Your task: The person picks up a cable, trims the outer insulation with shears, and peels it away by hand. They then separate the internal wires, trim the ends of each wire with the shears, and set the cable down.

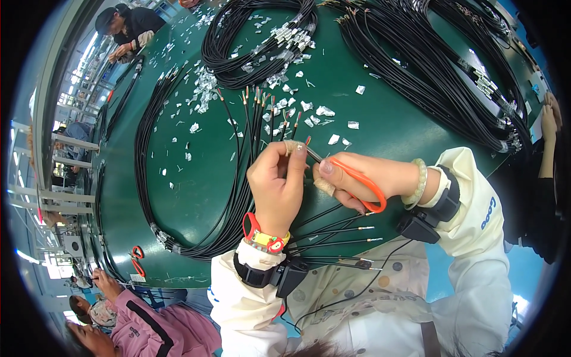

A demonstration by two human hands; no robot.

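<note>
Between the hands: a thin cable end (pixel 309 141) is pinched, its tip showing reddish just above the fingers.
Left grip: the left hand (pixel 278 184) is closed, thumb pressed against fingertips on the cable end; a wrapping of tape is seen on one finger.
Right grip: the right hand (pixel 357 178) is closed on a pair of orange-handled snips (pixel 351 175), whose metal tip is laid against the pinched cable end; a taped fingertip is seen beside the handle.
Wrists: a red and yellow band (pixel 264 235) is worn on the left wrist, a pale bead bracelet (pixel 420 183) on the right, and a black strapped device on each white sleeve.
Below the hands: several black cables with bare metal ends (pixel 357 235) are fanned out toward the right, over the bench edge.
Above the hands: more cable ends with copper-coloured tips (pixel 262 101) are spread on the green bench (pixel 386 125).
Bench surface: white scraps of cut insulation (pixel 324 111) are scattered about, and coiled bundles of black cable (pixel 256 41) are laid further off.
Left edge of bench: a second pair of orange snips (pixel 137 257) is lying there.
Others: a person in a pink top (pixel 148 327) is seated at lower left, and another person (pixel 128 27) is bent over the far end.
</note>
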